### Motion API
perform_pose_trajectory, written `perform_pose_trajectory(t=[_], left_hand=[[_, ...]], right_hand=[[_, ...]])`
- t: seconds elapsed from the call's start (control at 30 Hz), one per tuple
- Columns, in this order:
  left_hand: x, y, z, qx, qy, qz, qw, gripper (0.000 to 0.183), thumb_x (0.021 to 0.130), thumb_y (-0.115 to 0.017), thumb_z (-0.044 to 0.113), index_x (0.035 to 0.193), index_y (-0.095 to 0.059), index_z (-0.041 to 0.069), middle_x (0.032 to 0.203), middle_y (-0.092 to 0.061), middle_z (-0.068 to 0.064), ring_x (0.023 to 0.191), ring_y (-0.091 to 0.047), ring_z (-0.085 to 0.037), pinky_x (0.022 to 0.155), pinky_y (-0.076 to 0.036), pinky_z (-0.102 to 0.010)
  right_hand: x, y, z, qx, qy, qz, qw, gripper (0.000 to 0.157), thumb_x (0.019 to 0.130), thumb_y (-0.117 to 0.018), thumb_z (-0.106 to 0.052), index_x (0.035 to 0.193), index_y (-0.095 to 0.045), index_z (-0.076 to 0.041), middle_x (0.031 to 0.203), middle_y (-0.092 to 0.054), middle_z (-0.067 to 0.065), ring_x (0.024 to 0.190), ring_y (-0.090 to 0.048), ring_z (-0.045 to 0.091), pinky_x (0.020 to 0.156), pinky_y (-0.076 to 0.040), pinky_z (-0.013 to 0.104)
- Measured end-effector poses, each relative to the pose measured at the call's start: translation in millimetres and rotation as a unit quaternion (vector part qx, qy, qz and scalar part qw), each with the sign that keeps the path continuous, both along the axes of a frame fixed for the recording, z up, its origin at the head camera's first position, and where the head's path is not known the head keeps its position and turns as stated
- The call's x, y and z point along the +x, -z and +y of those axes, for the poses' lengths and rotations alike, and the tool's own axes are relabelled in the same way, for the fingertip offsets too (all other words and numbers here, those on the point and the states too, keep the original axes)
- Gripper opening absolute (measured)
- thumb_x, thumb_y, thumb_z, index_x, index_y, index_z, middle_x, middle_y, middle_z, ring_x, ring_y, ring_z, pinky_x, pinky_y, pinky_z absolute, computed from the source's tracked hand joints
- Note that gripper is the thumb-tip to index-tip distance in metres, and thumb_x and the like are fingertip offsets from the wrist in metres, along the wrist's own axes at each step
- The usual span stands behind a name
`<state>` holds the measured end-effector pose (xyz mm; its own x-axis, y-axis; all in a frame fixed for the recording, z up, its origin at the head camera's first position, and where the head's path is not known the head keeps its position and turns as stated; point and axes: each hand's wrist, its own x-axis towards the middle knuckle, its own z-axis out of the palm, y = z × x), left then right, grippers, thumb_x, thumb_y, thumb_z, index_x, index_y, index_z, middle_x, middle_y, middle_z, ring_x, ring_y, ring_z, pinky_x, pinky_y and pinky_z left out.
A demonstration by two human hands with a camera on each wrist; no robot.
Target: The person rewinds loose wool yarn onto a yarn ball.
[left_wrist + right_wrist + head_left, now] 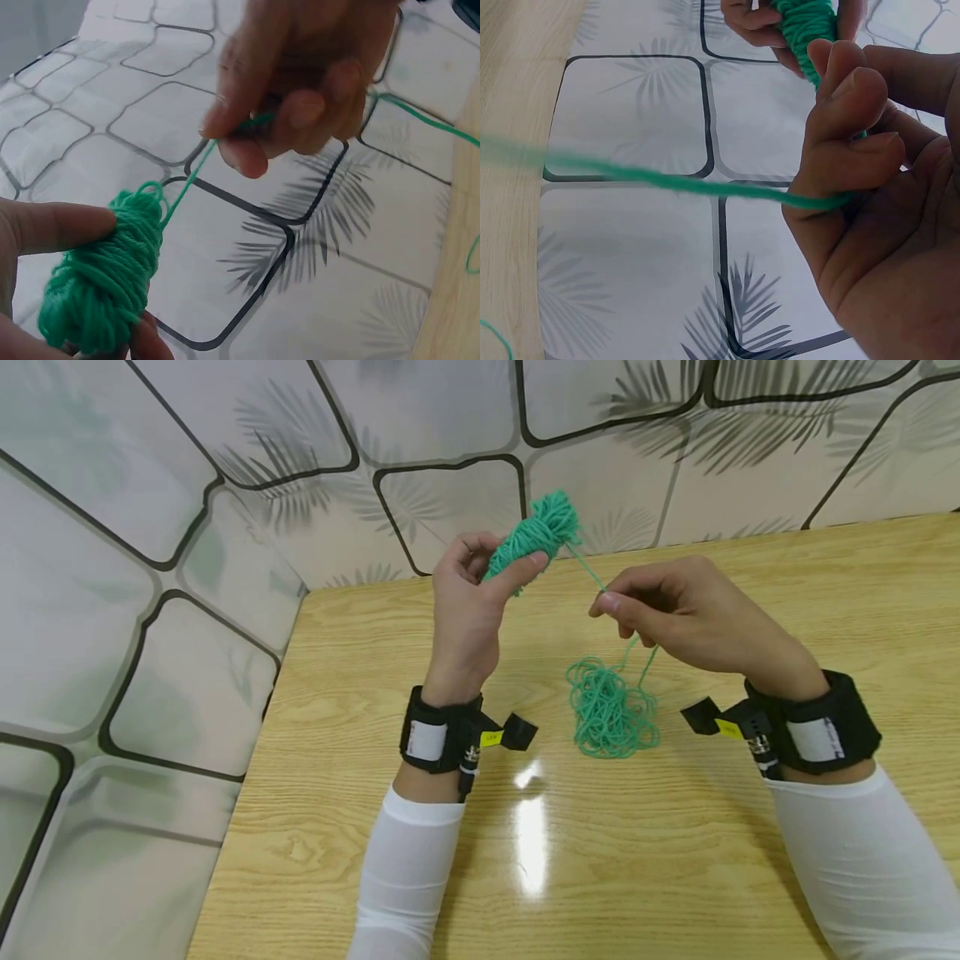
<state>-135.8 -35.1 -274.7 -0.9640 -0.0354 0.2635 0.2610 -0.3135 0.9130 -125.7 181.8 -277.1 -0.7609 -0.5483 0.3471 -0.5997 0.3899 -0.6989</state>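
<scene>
In the head view, the left hand [467, 606] grips the bundle [531, 537], thumb laid over its front; how far the other fingers wrap behind it cannot be told here. The bundle is held above the table [337, 860], its long axis slanting up and rightward. A strand [585, 567] leaves its upper end for the right hand [697, 614], which pinches it right of the bundle, apart from it. The pile [611, 710] lies on the table, nearer the person than the bundle.

In the left wrist view, thumb and fingers clasp the bundle from both sides. The strand runs taut from its top end to the right hand's pinch, then on past it, away from the bundle.

In the right wrist view, the right fingers curl over the strand, partly hiding the bundle beyond.
</scene>
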Motion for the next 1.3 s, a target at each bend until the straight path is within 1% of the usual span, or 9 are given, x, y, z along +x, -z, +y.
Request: perform_pose_trajectory(t=[0.17,0.27,0.47,0.6,0.7,0.87,1.03,1.17,1.3], left_hand=[[-0.4,3.3,-0.8,-0.110,-0.063,0.018,0.9918,0.043,0.079,-0.070,0.012,0.117,-0.052,0.007,0.102,-0.055,-0.007,0.088,-0.049,-0.020,0.075,-0.045,-0.032],[-1.9,6.0,-1.3,-0.164,-0.079,0.027,0.9829,0.038,0.080,-0.070,0.017,0.116,-0.060,0.008,0.103,-0.058,-0.006,0.089,-0.049,-0.020,0.074,-0.044,-0.032],[-1.8,6.9,-0.3,-0.164,-0.086,0.011,0.9826,0.044,0.080,-0.069,0.015,0.116,-0.048,0.005,0.103,-0.057,-0.008,0.086,-0.053,-0.021,0.069,-0.046,-0.032],[-1.7,6.5,0.6,-0.136,-0.052,0.016,0.9892,0.041,0.083,-0.066,0.013,0.118,-0.047,0.004,0.103,-0.056,-0.010,0.088,-0.057,-0.024,0.074,-0.048,-0.033],[-2.2,5.3,0.3,-0.118,-0.023,0.015,0.9926,0.023,0.085,-0.064,0.015,0.104,-0.058,0.003,0.096,-0.060,-0.010,0.085,-0.057,-0.021,0.076,-0.045,-0.029],[-4.1,1.8,-2.6,-0.025,0.026,-0.056,0.9978,0.018,0.084,-0.067,0.018,0.092,-0.061,0.004,0.089,-0.059,-0.008,0.080,-0.053,-0.016,0.075,-0.044,-0.028],[-7.6,-1.0,-6.2,0.120,0.122,-0.104,0.9798,0.024,0.086,-0.060,0.010,0.106,-0.054,-0.001,0.105,-0.053,-0.014,0.083,-0.058,-0.024,0.084,-0.047,-0.037],[-8.0,0.0,-9.6,0.137,0.177,-0.126,0.9664,0.023,0.089,-0.055,0.015,0.108,-0.058,0.002,0.101,-0.053,-0.009,0.081,-0.053,-0.018,0.079,-0.043,-0.030],[-6.8,0.6,-11.1,0.156,0.198,-0.142,0.9572,0.028,0.090,-0.056,0.018,0.114,-0.057,0.003,0.099,-0.053,-0.007,0.078,-0.049,-0.015,0.073,-0.041,-0.026]], right_hand=[[0.7,0.1,-0.6,-0.001,0.000,0.000,1.000,0.014,0.094,-0.052,-0.019,0.098,-0.066,-0.020,0.071,-0.054,-0.001,0.058,-0.048,0.013,0.050,-0.040,0.026],[1.2,-0.1,-1.3,-0.003,-0.002,-0.002,1.000,0.014,0.094,-0.052,-0.019,0.098,-0.065,-0.020,0.072,-0.054,-0.001,0.059,-0.048,0.013,0.049,-0.039,0.027],[1.9,-0.5,-2.0,-0.007,-0.010,-0.001,1.000,0.014,0.094,-0.052,-0.018,0.098,-0.065,-0.021,0.072,-0.054,-0.002,0.059,-0.048,0.013,0.049,-0.039,0.027],[2.8,-0.7,-2.3,-0.002,-0.012,-0.001,1.000,0.014,0.094,-0.051,-0.018,0.099,-0.065,-0.020,0.073,-0.053,-0.002,0.060,-0.048,0.013,0.049,-0.040,0.026],[3.0,-1.0,-2.6,0.003,-0.012,-0.001,1.000,0.014,0.094,-0.051,-0.019,0.099,-0.065,-0.020,0.073,-0.054,-0.002,0.060,-0.049,0.012,0.050,-0.041,0.026],[2.3,-1.3,-2.6,0.009,-0.008,0.001,1.000,0.014,0.094,-0.051,-0.020,0.099,-0.065,-0.021,0.073,-0.053,-0.003,0.061,-0.049,0.012,0.050,-0.040,0.027],[1.5,-0.7,-2.1,0.006,-0.007,0.008,1.000,0.015,0.094,-0.051,-0.019,0.099,-0.065,-0.020,0.073,-0.054,-0.002,0.061,-0.048,0.012,0.050,-0.038,0.026],[1.3,-0.1,-2.1,0.006,-0.006,0.009,1.000,0.015,0.094,-0.051,-0.019,0.100,-0.065,-0.020,0.072,-0.054,-0.001,0.061,-0.048,0.012,0.049,-0.038,0.026],[1.0,0.1,-2.5,0.004,-0.006,0.007,1.000,0.015,0.094,-0.051,-0.019,0.100,-0.065,-0.020,0.072,-0.054,-0.002,0.061,-0.049,0.012,0.050,-0.038,0.026]])
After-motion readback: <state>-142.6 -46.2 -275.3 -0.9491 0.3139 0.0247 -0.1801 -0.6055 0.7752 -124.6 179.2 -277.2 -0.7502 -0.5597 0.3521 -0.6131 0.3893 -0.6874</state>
